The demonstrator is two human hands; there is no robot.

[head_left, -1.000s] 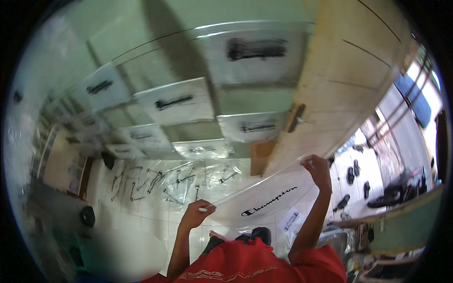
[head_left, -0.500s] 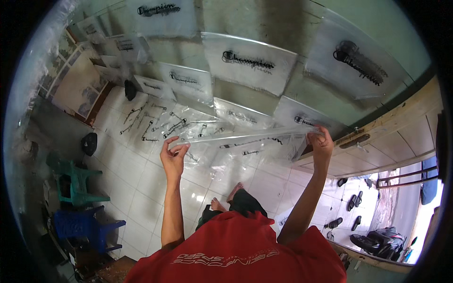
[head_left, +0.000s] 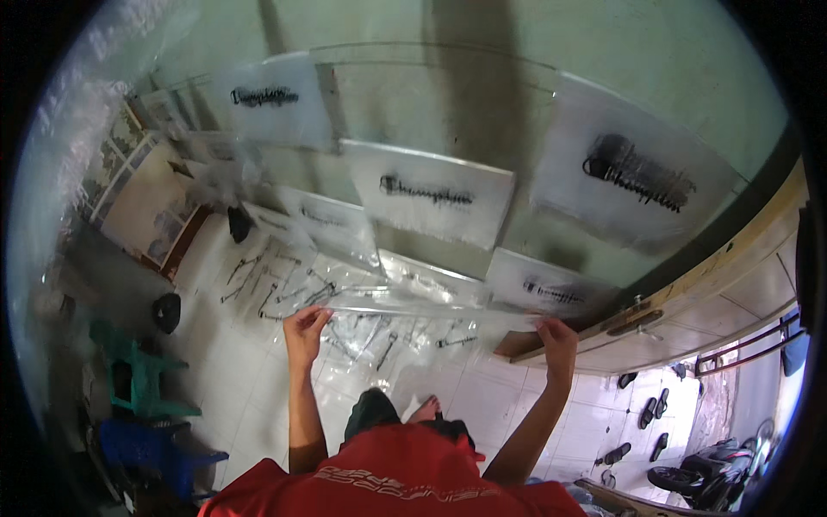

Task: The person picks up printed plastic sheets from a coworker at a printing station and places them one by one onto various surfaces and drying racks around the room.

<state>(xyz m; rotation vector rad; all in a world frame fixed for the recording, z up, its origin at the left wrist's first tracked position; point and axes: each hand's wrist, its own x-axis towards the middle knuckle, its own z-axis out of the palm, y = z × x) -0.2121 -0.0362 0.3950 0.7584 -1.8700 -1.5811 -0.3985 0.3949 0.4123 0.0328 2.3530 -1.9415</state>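
A clear plastic bag or sheet [head_left: 413,311] is stretched between my two hands in front of the wall. My left hand [head_left: 305,334] pinches its left end between thumb and fingers. At the other end, my right hand [head_left: 558,341] is closed on the right corner. The upper edge runs nearly straight across. Its lower part is see-through and hard to tell from the plastic behind. Just beyond my right hand hangs a clear plastic sheet with black lettering [head_left: 551,289]; a low hanging sheet [head_left: 431,280] is behind the stretched edge.
More printed plastic sheets [head_left: 435,185] hang in rows on the green wall [head_left: 482,103], with others on the tiled floor [head_left: 250,362]. A wooden door [head_left: 689,310] stands right. Green [head_left: 142,379] and blue plastic stools [head_left: 164,448] are left. Sandals [head_left: 648,414] and a motorbike [head_left: 711,470] are lower right.
The view has tilted up, so the wall sheets sit lower in the picture. Both hands still hold the plastic, its edge now more level. My legs have shifted, one knee now coming forward.
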